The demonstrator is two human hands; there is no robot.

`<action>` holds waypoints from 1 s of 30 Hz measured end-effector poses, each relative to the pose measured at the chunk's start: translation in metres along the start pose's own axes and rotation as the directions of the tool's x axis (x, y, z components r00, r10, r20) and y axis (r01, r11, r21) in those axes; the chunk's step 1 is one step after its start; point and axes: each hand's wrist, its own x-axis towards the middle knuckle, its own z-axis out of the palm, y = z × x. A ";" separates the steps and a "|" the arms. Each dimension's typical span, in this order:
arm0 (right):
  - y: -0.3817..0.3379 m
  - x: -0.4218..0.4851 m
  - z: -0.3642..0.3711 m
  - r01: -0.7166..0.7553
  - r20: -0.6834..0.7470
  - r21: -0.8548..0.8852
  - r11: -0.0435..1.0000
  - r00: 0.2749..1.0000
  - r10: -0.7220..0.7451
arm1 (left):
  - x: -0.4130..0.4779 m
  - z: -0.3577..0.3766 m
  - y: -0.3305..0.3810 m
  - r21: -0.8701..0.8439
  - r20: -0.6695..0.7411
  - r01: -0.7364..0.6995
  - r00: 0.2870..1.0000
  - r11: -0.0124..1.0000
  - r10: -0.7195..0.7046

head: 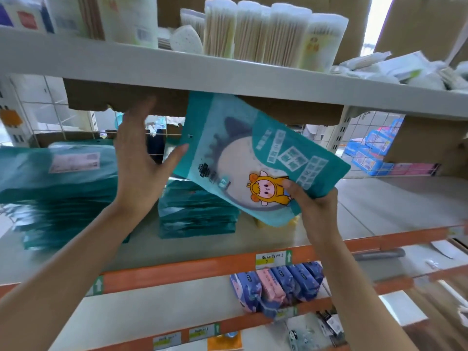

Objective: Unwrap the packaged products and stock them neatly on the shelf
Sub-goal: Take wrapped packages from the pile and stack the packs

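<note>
A teal product pouch (pixel 255 158) with a yellow cartoon figure on it hangs tilted in the air above the middle shelf (pixel 367 206). My right hand (pixel 314 203) pinches its lower right corner. My left hand (pixel 141 158) is raised beside the pouch with straight fingers, and its thumb touches the pouch's left edge. Under the pouch a short stack of the same teal pouches (pixel 197 211) lies flat on the shelf. A taller pile of teal packs (pixel 60 188) stands at the left.
The upper shelf (pixel 177 67) carries cotton swab tubs (pixel 263 34) and loose white packs. A cardboard flap (pixel 106 97) hangs below it. Blue and pink packets (pixel 278 287) sit on the lower shelf. A brown carton (pixel 435 145) stands at the right, blue boxes behind the wire grid.
</note>
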 end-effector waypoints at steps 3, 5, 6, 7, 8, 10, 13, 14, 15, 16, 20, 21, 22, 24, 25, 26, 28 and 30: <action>0.007 -0.004 -0.008 -0.076 -0.062 0.100 0.992 0.995 0.082 | -0.019 0.002 -0.004 -0.251 0.203 0.395 0.914 0.884 -0.351; 0.013 -0.009 -0.009 -0.131 -0.054 0.143 0.981 0.989 0.139 | -0.031 0.004 -0.007 -0.320 0.346 0.589 0.802 0.742 -0.487; 0.016 -0.012 -0.009 -0.148 -0.042 0.158 0.976 0.987 0.156 | -0.037 0.004 -0.008 -0.312 0.413 0.655 0.746 0.688 -0.522; 0.019 -0.015 -0.007 -0.164 -0.033 0.177 0.971 0.985 0.172 | -0.043 0.003 -0.008 -0.299 0.483 0.703 0.695 0.645 -0.533; 0.023 -0.019 -0.005 -0.182 -0.031 0.202 0.962 0.981 0.192 | -0.048 0.003 -0.006 -0.292 0.557 0.741 0.646 0.605 -0.522; 0.030 -0.024 0.002 -0.230 -0.036 0.265 0.936 0.968 0.248 | -0.057 0.005 0.003 -0.258 0.682 0.782 0.563 0.567 -0.467; 0.038 -0.031 0.020 -0.333 -0.031 0.406 0.851 0.926 0.377 | -0.071 0.013 0.016 -0.301 0.717 0.779 0.566 0.551 -0.408; 0.039 -0.034 0.025 -0.373 -0.017 0.441 0.817 0.906 0.423 | -0.076 0.015 0.021 -0.346 0.706 0.775 0.587 0.529 -0.397; 0.040 -0.037 0.031 -0.398 -0.002 0.475 0.785 0.891 0.453 | -0.079 0.018 0.023 -0.390 0.682 0.763 0.615 0.515 -0.395; 0.041 -0.041 0.035 -0.410 0.016 0.499 0.764 0.885 0.465 | -0.082 0.019 0.025 -0.423 0.649 0.747 0.645 0.514 -0.404; 0.052 -0.049 0.042 -0.416 0.104 0.440 0.796 0.904 0.415 | -0.090 0.019 0.022 -0.480 0.510 0.722 0.692 0.497 -0.512; 0.055 -0.050 0.043 -0.410 0.122 0.400 0.820 0.910 0.396 | -0.091 0.017 0.021 -0.488 0.484 0.724 0.689 0.487 -0.539; 0.059 -0.051 0.042 -0.397 0.137 0.353 0.847 0.918 0.373 | -0.091 0.015 0.020 -0.499 0.464 0.726 0.685 0.472 -0.562; 0.064 -0.051 0.040 -0.343 0.215 0.280 0.897 0.933 0.290 | -0.085 0.011 0.018 -0.510 0.426 0.736 0.666 0.445 -0.612; 0.068 -0.051 0.038 -0.319 0.268 0.243 0.916 0.930 0.252 | -0.081 0.008 0.016 -0.503 0.404 0.740 0.657 0.446 -0.636; 0.073 -0.051 0.036 -0.294 0.317 0.197 0.935 0.922 0.223 | -0.075 0.005 0.013 -0.491 0.384 0.744 0.651 0.453 -0.654; 0.085 -0.053 0.032 -0.178 0.350 -0.009 0.984 0.921 0.170 | -0.059 0.000 0.007 -0.441 0.360 0.759 0.638 0.478 -0.680; 0.104 -0.055 0.029 -0.029 0.287 -0.279 0.960 0.951 0.113 | -0.041 -0.002 0.001 -0.380 0.363 0.780 0.620 0.496 -0.696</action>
